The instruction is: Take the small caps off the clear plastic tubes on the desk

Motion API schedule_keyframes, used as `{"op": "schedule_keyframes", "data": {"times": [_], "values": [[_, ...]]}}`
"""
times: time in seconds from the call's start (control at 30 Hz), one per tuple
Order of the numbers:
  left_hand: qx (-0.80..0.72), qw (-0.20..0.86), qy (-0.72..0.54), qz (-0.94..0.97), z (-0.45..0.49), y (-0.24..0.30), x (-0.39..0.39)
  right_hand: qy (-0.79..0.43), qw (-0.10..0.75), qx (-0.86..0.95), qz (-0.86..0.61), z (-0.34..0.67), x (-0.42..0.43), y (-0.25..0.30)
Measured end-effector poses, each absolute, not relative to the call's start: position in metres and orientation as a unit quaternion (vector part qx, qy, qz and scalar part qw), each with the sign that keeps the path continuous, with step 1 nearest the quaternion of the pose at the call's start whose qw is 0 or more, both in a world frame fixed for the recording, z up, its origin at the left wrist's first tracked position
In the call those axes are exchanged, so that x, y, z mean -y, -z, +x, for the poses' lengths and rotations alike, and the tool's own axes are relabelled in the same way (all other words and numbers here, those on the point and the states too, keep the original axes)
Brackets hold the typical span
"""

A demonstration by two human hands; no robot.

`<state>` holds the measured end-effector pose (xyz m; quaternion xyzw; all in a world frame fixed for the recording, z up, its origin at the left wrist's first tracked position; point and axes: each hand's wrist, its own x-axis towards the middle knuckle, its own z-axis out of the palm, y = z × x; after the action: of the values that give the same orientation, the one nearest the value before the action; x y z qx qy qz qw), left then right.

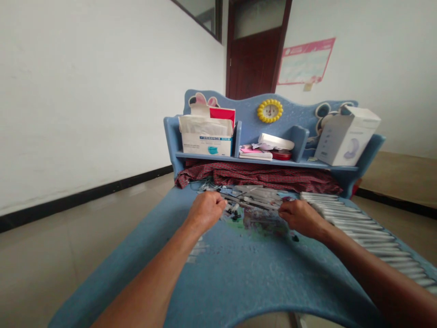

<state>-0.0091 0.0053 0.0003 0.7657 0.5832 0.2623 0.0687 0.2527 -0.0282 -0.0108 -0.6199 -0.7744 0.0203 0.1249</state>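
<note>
My left hand (205,210) is closed in a fist over the table, thumb and fingers pressed around one end of a thin grey rod (251,202). The other end runs to my right hand (303,217), also closed, with its fingertips pinched. Whether the rod is one piece or two is too blurred to tell. Just behind and under it lies a loose pile of slim grey and see-through plastic pieces (261,192). Small black bits (236,215) lie by my left hand, and another dark piece (295,238) is below my right hand.
Silver-grey tubes (370,234) lie side by side along the right edge of the blue table (259,278). A checked cloth (273,176) is bunched at the back. The shelf above holds a mask box (207,142), a white box (348,136) and papers (255,154). Pale strips (197,250) lie near my left forearm.
</note>
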Motion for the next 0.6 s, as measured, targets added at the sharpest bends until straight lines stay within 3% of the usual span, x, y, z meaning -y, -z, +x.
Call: {"op": "schedule_keyframes", "data": {"times": [0.6], "values": [[-0.578, 0.061, -0.26, 0.771, -0.011, 0.004, -0.008, -0.035, 0.139, 0.78, -0.609, 0.237, 0.009, 0.019]]}}
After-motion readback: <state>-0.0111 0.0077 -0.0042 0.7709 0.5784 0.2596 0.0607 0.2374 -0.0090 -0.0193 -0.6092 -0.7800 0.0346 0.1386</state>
